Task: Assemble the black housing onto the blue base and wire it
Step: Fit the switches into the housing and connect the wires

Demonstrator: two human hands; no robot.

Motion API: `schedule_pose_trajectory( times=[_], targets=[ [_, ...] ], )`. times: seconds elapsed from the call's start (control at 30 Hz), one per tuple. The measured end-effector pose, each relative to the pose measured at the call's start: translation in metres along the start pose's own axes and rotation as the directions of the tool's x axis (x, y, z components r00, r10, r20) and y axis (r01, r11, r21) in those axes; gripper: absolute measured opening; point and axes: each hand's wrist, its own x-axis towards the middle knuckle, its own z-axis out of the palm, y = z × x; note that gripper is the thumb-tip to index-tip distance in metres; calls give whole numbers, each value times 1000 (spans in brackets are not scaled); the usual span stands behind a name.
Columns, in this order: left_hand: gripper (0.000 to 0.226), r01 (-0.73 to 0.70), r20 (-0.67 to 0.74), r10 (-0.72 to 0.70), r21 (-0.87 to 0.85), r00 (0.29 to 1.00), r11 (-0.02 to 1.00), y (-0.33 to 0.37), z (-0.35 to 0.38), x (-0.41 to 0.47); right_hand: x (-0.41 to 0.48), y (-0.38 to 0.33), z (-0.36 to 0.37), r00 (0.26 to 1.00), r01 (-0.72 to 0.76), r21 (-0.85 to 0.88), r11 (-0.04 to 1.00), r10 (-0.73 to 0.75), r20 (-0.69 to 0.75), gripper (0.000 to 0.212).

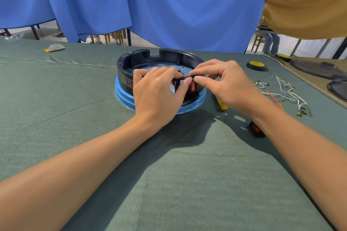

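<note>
One housing, one base. Two hands: left hand, right hand. Two red switches: switch in the housing, switch loose. Two tape rolls. Two black lids. One red wire; white wires too tangled to count. One yellow piece. One mask.

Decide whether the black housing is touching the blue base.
Touching. The head view shows the housing seated on the base, its lower edge meeting the blue rim without any gap.
</note>
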Motion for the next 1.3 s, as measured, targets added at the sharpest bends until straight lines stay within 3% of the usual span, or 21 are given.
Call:
schedule_pose_trajectory(
  times=[0.23,0.47,0.6,0.87,1.3],
  targets=[
    [26,22,29,-21,-22,999,1000,-3,-5,4,2,-1,6,998,59,-16,998,-60,-30,13],
    [30,-157,147,150,35,978,987,-15,-14,-3,-1,2,-2,991,105,-107,989,-96,90,27],
    [32,-128,154,123,23,980,992,-11,-15,-1,-4,0,-3,988,97,-79,992,-86,127,38],
    [34,-91,156,89,5,984,996,-9,-14,-1,2,-3,-4,982,120,-139,983,-97,164,39],
    [25,-93,124,90,21,988,995,-8,-10,-2,1,9,13,987,153,-208,966,-158,-9,35]
  ],
)
